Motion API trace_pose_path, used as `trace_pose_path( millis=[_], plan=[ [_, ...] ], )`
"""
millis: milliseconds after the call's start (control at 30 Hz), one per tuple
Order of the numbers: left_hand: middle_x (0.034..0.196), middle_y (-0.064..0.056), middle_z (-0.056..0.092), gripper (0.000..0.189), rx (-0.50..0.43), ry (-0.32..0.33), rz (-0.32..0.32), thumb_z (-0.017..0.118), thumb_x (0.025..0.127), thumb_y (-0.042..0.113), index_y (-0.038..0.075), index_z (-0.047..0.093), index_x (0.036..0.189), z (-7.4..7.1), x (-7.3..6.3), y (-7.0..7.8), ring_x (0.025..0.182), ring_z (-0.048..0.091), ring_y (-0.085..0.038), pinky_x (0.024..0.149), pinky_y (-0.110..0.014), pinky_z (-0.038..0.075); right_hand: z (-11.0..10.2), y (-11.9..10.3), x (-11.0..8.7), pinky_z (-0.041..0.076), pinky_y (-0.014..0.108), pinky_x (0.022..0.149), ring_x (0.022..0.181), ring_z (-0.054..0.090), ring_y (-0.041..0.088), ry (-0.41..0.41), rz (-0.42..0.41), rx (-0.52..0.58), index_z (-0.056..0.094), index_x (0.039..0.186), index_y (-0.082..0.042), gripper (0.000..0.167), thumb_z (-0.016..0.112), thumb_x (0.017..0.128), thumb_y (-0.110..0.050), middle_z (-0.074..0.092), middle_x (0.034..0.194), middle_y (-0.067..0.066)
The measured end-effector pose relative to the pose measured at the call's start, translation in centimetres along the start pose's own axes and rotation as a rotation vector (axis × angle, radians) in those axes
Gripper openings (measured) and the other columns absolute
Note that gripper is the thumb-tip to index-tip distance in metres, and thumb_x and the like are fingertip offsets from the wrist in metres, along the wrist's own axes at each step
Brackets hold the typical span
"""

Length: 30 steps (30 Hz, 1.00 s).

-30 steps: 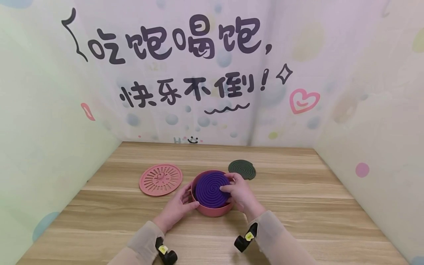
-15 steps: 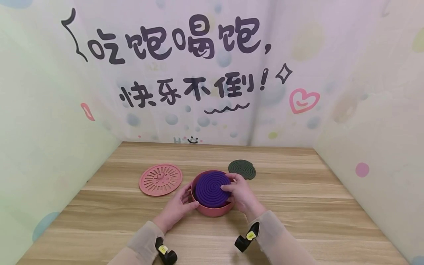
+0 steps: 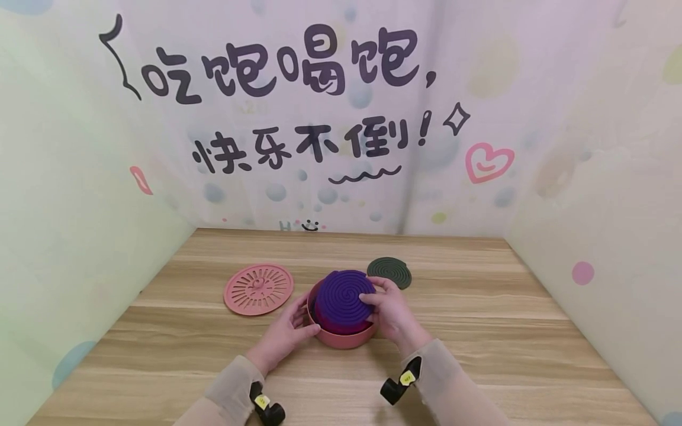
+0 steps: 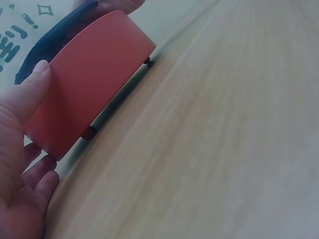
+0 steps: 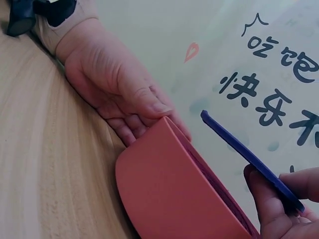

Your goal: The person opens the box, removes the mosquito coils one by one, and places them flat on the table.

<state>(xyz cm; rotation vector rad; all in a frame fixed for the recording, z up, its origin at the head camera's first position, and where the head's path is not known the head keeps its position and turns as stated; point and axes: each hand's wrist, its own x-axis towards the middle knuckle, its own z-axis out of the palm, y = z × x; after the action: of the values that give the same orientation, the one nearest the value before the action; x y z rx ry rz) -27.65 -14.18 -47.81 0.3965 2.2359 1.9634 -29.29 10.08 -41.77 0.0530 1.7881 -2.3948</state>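
My right hand (image 3: 393, 307) pinches a purple mosquito coil (image 3: 345, 299) by its right edge, thumb on top and fingers beneath. In the right wrist view the coil (image 5: 249, 157) is tilted, lifted above the rim of the round pink mosquito coil box (image 3: 343, 341). A magenta coil (image 3: 333, 324) shows inside the box, under the purple one. My left hand (image 3: 288, 331) holds the box at its left side. Its thumb rests at the rim in the left wrist view, where the box (image 4: 99, 69) stands on small feet.
A pink slotted lid (image 3: 259, 289) lies on the wooden table (image 3: 160, 355), left of the box. Behind and to the right lies a dark green mosquito coil (image 3: 390, 272). Printed cloth walls (image 3: 341, 201) border the table at the back and sides.
The purple coil has risen out of the box and shifted slightly right and back with my right hand, uncovering magenta below. My left hand and the box have stayed put.
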Motion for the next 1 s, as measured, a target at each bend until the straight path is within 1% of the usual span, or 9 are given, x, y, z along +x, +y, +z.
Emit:
trace_pose_path(
  millis=[100, 267, 367, 500, 600, 733, 833, 900, 1000],
  plan=[
    [0.147, -0.018, 0.039, 0.081, 0.005, 0.003, 0.003, 0.075, 0.085, 0.02, 0.01, 0.029, 0.151, 0.1, 0.0, 0.1, 0.134, 0.04, -0.033, 0.108, -0.043, 0.037, -0.3, -0.4, 0.1, 0.056, 0.025, 0.056, 0.071, 0.067, 0.014, 0.006, -0.001, 0.028, 0.037, 0.131, 0.0, 0.049, 0.057, 0.087, 0.009, 0.067, 0.104, 0.012],
    [0.147, -0.018, 0.039, 0.081, 0.014, 0.007, 0.005, 0.075, 0.085, 0.021, 0.01, 0.029, 0.151, 0.1, -0.1, 0.2, 0.133, 0.041, -0.033, 0.108, -0.043, 0.037, -1.3, -1.1, 0.5, 0.055, 0.022, 0.058, 0.068, 0.066, 0.011, 0.03, -0.006, 0.043, 0.036, 0.133, -0.001, 0.05, 0.056, 0.088, 0.008, 0.067, 0.096, 0.006],
    [0.147, -0.018, 0.039, 0.081, 0.019, 0.009, 0.005, 0.075, 0.085, 0.021, 0.01, 0.029, 0.151, 0.1, -0.1, 0.2, 0.133, 0.041, -0.033, 0.108, -0.042, 0.037, -2.0, -1.5, 0.7, 0.055, 0.022, 0.059, 0.067, 0.066, 0.01, 0.041, -0.012, 0.051, 0.034, 0.133, -0.001, 0.049, 0.056, 0.09, 0.008, 0.067, 0.093, 0.004],
    [0.147, -0.019, 0.039, 0.081, 0.015, 0.008, 0.009, 0.075, 0.085, 0.02, 0.009, 0.029, 0.151, 0.1, -0.1, 0.2, 0.133, 0.041, -0.034, 0.108, -0.043, 0.037, -3.2, -2.2, 1.2, 0.057, 0.023, 0.061, 0.069, 0.067, 0.011, 0.062, -0.011, 0.076, 0.035, 0.131, -0.003, 0.046, 0.054, 0.091, 0.008, 0.066, 0.093, 0.004],
    [0.147, -0.019, 0.039, 0.081, 0.015, 0.009, 0.005, 0.075, 0.085, 0.02, 0.009, 0.029, 0.151, 0.1, -0.1, 0.1, 0.133, 0.04, -0.034, 0.108, -0.042, 0.037, -4.3, -2.6, 1.7, 0.058, 0.025, 0.062, 0.07, 0.067, 0.012, 0.093, -0.016, 0.101, 0.034, 0.13, -0.004, 0.046, 0.053, 0.091, 0.01, 0.066, 0.092, 0.003],
    [0.147, -0.019, 0.039, 0.082, 0.016, 0.011, -0.001, 0.075, 0.085, 0.021, 0.009, 0.028, 0.151, 0.1, -0.1, 0.1, 0.134, 0.04, -0.034, 0.108, -0.042, 0.037, -5.9, -3.1, 2.2, 0.058, 0.026, 0.066, 0.074, 0.068, 0.012, 0.138, -0.028, 0.125, 0.032, 0.134, -0.004, 0.049, 0.053, 0.091, 0.01, 0.065, 0.094, 0.002],
    [0.147, -0.019, 0.039, 0.082, 0.01, 0.01, -0.002, 0.075, 0.085, 0.021, 0.009, 0.028, 0.151, 0.1, 0.0, 0.1, 0.134, 0.039, -0.034, 0.109, -0.042, 0.037, -7.2, -3.5, 2.6, 0.058, 0.026, 0.068, 0.077, 0.068, 0.011, 0.168, -0.021, 0.139, 0.031, 0.136, -0.005, 0.052, 0.053, 0.092, 0.009, 0.063, 0.097, 0.001],
    [0.147, -0.019, 0.039, 0.082, 0.005, 0.008, -0.002, 0.075, 0.085, 0.021, 0.009, 0.028, 0.151, 0.1, 0.0, 0.1, 0.134, 0.039, -0.034, 0.109, -0.042, 0.036, -8.0, -3.6, 2.8, 0.058, 0.025, 0.067, 0.077, 0.067, 0.01, 0.181, -0.011, 0.151, 0.03, 0.137, -0.007, 0.052, 0.052, 0.093, 0.009, 0.062, 0.099, 0.001],
    [0.147, -0.019, 0.039, 0.082, 0.004, 0.009, -0.003, 0.075, 0.085, 0.021, 0.009, 0.029, 0.151, 0.1, 0.0, 0.0, 0.134, 0.039, -0.034, 0.109, -0.042, 0.036, -8.9, -3.9, 3.0, 0.057, 0.023, 0.065, 0.074, 0.066, 0.009, 0.203, 0.009, 0.171, 0.03, 0.134, -0.011, 0.05, 0.051, 0.093, 0.008, 0.062, 0.096, -0.001]
  ],
)
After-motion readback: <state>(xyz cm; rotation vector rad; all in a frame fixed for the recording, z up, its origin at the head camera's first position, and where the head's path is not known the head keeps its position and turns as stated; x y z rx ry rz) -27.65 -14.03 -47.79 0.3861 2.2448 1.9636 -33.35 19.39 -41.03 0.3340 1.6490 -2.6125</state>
